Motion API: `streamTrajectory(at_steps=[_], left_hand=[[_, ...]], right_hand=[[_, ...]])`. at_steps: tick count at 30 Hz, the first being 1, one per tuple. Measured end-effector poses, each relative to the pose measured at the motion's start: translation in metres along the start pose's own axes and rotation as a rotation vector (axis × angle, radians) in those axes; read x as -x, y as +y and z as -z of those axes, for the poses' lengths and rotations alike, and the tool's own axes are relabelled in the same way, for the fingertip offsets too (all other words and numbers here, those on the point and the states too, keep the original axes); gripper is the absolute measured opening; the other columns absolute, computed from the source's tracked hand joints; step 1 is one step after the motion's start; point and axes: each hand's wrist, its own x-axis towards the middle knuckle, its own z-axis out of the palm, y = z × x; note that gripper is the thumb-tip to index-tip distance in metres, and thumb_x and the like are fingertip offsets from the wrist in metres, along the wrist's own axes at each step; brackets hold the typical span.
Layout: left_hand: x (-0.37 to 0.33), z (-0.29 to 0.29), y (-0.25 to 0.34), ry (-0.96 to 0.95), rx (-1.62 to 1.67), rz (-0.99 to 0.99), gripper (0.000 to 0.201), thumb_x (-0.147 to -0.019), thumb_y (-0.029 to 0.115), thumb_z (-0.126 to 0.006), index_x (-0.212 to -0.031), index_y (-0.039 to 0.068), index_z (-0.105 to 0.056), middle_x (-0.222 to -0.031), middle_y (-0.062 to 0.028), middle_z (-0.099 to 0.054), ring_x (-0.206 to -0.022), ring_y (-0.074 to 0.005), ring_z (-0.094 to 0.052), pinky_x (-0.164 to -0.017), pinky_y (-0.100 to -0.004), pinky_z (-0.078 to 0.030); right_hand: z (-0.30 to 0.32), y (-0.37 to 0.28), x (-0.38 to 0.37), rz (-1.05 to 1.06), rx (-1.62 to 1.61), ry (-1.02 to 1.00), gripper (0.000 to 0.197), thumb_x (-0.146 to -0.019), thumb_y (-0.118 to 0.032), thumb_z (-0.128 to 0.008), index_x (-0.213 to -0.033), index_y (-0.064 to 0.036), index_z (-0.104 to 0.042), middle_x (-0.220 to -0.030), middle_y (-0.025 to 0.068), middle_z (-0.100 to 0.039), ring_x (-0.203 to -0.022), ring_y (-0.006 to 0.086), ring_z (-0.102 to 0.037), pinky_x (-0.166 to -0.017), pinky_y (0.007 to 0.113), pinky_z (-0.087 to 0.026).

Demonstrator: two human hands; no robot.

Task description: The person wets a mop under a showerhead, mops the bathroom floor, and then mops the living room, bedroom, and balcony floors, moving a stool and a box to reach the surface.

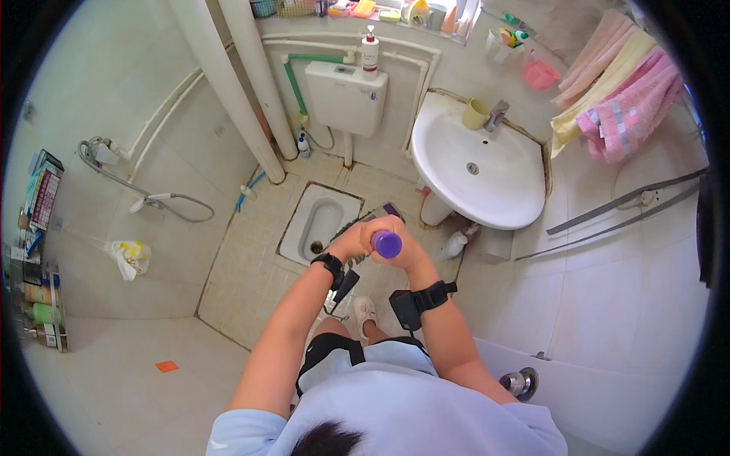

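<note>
Both my hands are closed around an upright handle with a round purple end (pixel 386 244), which points up toward me. My left hand (pixel 350 242) wraps it from the left. On its right side, my right hand (pixel 401 245) grips it, pressed close against the left. Most of the shaft is hidden below my hands. Just beyond them a grey flat piece with a dark purple end (pixel 391 210) shows near the floor; whether it belongs to the handle I cannot tell. The squat toilet (pixel 313 207) lies ahead, slightly left of my hands.
A white washbasin (pixel 456 163) juts from the wall at right, with a yellow cup (pixel 476 114) on it. A cistern (pixel 346 99) hangs ahead, carrying a pump bottle (pixel 369 55). White pipes (pixel 228 83) rise at left. A door handle (pixel 523 382) is at lower right.
</note>
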Motion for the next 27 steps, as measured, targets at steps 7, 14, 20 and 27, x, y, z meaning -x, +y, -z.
streamTrajectory(at_steps=[7,14,20,27], left_hand=[[-0.019,-0.014,-0.063,-0.466,-0.221,0.038,0.017,-0.072,0.024,-0.059,-0.081,0.008,-0.060,-0.082,-0.0143,-0.062,-0.085,-0.0326,-0.059,-0.082,-0.0363,-0.046],[-0.026,-0.026,-0.081,-0.363,-0.319,0.040,0.015,-0.067,0.018,-0.059,-0.070,0.004,-0.055,-0.072,-0.0164,-0.059,-0.074,-0.0387,-0.056,-0.090,-0.0447,-0.043],[-0.038,0.006,-0.081,-0.336,-0.319,0.181,0.014,-0.062,0.014,-0.059,-0.066,0.001,-0.055,-0.073,-0.0181,-0.058,-0.074,-0.0394,-0.055,-0.062,-0.0434,-0.045],[-0.018,0.070,-0.090,-0.190,-0.317,0.096,0.009,-0.061,0.016,-0.059,-0.062,0.007,-0.057,-0.067,-0.0173,-0.058,-0.069,-0.0385,-0.056,-0.060,-0.0447,-0.046]], right_hand=[[0.014,-0.007,0.009,0.060,-0.031,-0.006,0.024,-0.058,-0.021,-0.069,-0.059,-0.0061,-0.050,-0.058,0.0040,-0.051,-0.054,0.0165,-0.049,-0.054,0.026,-0.039],[0.018,-0.020,0.020,-0.098,-0.099,0.053,0.024,-0.058,-0.018,-0.064,-0.057,-0.0035,-0.045,-0.054,0.0071,-0.044,-0.053,0.0234,-0.043,-0.063,0.033,-0.041],[0.017,-0.023,-0.026,-0.182,-0.125,0.088,0.027,-0.058,-0.024,-0.063,-0.062,-0.0023,-0.046,-0.060,0.0094,-0.047,-0.062,0.0263,-0.048,-0.066,0.033,-0.043],[-0.019,-0.008,-0.093,-0.077,-0.039,-0.030,0.022,-0.061,-0.021,-0.062,-0.060,-0.0041,-0.047,-0.061,0.0103,-0.049,-0.059,0.0291,-0.048,-0.058,0.034,-0.041]])
